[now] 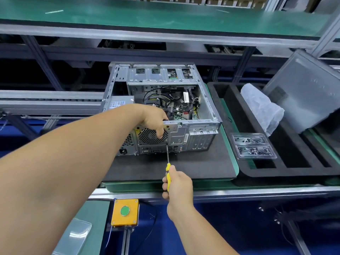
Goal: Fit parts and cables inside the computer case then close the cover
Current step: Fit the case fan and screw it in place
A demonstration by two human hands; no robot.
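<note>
- Currently, the computer case [193, 111] lies on its side on a dark foam mat [184, 168] at the centre of the workbench, its open side facing up and its rear panel facing you.
- Inside the case, black and coloured cables [165, 102] run loosely over the green board in the right half; the drive cage [161, 74] spans the far end.
- Your left hand [153, 120] is curled over the near top edge of the case, fingers inside, thumb pressed against the rear fan grille [149, 138]. It grips the case edge.
- Your right hand [177, 184] is closed around the yellow handle of a screwdriver [168, 173]. The shaft points away from you, and its tip meets the rear panel just right of the fan grille, at the lower corner.
- A clear plastic tray of screws [253, 146] rests on the rim of a black foam tray [239, 111], just to the right of the case.
- A crumpled clear plastic bag [261, 107] lies in the foam tray, near its far end.
- A grey side cover [309, 89] leans tilted at the far right, apart from the case.
- A yellow box with a green push button [125, 211] is mounted below the near bench edge, near your right forearm.
</note>
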